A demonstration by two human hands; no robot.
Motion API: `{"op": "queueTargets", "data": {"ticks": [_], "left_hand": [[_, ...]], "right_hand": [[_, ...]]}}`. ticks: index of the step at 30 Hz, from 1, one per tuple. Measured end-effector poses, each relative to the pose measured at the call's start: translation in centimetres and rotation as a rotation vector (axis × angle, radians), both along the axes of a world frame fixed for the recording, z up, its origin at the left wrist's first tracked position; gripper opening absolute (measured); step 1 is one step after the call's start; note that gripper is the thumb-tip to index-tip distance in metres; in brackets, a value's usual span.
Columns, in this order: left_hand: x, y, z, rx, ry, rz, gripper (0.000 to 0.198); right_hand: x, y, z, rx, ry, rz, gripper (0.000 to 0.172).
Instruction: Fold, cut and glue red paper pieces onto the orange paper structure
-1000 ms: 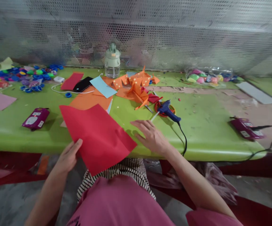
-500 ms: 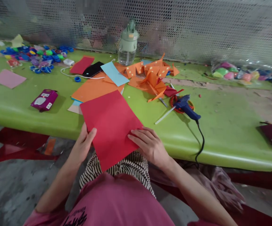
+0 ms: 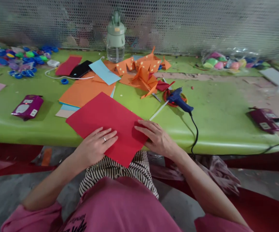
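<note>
A large red sheet of paper point(image 3: 112, 112) lies at a slant across the table's front edge, its near corner over the striped trousers. My left hand point(image 3: 95, 145), with a ring on one finger, rests on the sheet's near left side, fingers stretched flat across the top; its thumb is hidden. My right hand point(image 3: 156, 137) grips the right edge, fingers on top and the thumb out of sight. Behind the red sheet is a stack of orange paper point(image 3: 84, 93) with a light blue slip point(image 3: 104, 71) over its far part. A blue glue gun point(image 3: 180, 99) lies to the right.
Folded orange paper pieces point(image 3: 144, 79) and a water bottle point(image 3: 115, 42) stand farther back. Purple packages point(image 3: 28, 107) lie left and right. Small blue and coloured rings point(image 3: 23, 62) are heaped at the back left. A black cord point(image 3: 195, 132) hangs over the table's front edge.
The red sheet has turned and come to lie flatter. My left hand has shifted from gripping its left edge to lying flat on top. My right hand stays on the right edge.
</note>
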State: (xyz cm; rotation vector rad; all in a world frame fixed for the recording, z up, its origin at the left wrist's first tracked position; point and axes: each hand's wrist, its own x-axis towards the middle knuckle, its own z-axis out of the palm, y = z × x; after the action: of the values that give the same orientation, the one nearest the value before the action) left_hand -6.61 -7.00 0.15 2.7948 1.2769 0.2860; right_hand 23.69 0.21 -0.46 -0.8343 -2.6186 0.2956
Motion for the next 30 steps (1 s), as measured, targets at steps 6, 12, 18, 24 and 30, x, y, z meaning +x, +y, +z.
{"op": "queueTargets", "data": {"ticks": [6,12,18,24,30], "left_hand": [[0.3,0.0,0.9,0.125,0.068,0.139,0.054],[0.6,0.2,0.6,0.156,0.079,0.118,0.058],[1.2,0.8,0.0,0.131,0.044,0.150,0.056],[2.0,1.9,0.0,0.204,0.094,0.093,0.056],[2.9,2.6,-0.3,0.183,0.134,0.113,0.051]], "right_hand": [[3.8,2.1,1.8,0.165,-0.084,-0.319,0.038],[8.6,7.6,1.1,0.204,-0.168,-0.930,0.062],[12.4,9.4,0.7,0.059,-0.243,-0.905,0.045],[15.5,10.6,1.2,-0.058,-0.209,-0.892,0.050],[17.2,11.3,3.0,-0.073,-0.252,-0.873,0.055]]}}
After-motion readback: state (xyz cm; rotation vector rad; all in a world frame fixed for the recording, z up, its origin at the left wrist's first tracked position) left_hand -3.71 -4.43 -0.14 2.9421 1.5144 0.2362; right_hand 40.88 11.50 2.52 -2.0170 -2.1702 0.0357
